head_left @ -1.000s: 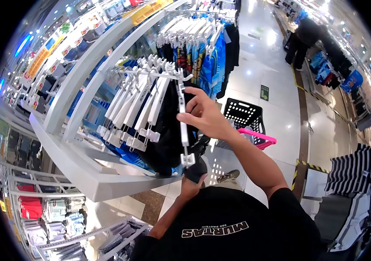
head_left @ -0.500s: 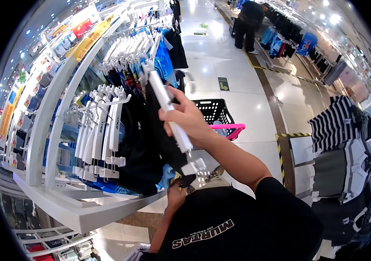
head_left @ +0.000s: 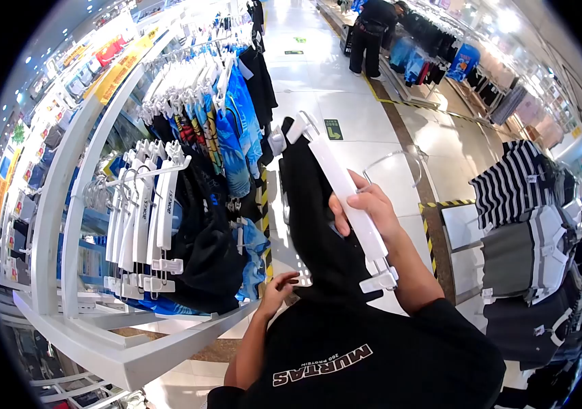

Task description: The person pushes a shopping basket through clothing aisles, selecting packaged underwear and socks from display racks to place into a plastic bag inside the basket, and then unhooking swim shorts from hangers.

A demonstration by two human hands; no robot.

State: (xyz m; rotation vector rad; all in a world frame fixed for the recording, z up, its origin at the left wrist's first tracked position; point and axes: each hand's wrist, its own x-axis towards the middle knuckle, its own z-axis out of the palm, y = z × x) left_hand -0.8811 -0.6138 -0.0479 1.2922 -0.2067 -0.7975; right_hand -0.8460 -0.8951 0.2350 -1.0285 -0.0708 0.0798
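Observation:
My right hand (head_left: 371, 208) is closed round the middle of a white clip hanger (head_left: 349, 194), its thumb across the front of the bar. A wire hook curves out to the right of that bar. From the hanger's two clips hangs a black garment (head_left: 308, 211), in front of my body; its exact kind does not show. Low down and left of the garment, my left hand (head_left: 279, 292) has its fingers stretched out and holds nothing that I can see. The black garments (head_left: 206, 252) on the rack are to the left of it.
A white display rack (head_left: 127, 354) stands close on my left, with several hangers (head_left: 144, 211) and blue patterned shorts (head_left: 236, 146). Folded shirts (head_left: 512, 262) lie at right. Farther up the aisle, a person (head_left: 373, 34) bends by another rack.
My right hand has brought the hanger and black garment right, away from the rack. The left hand has let go of the dark cloth, and its fingers have opened. The view has shifted too.

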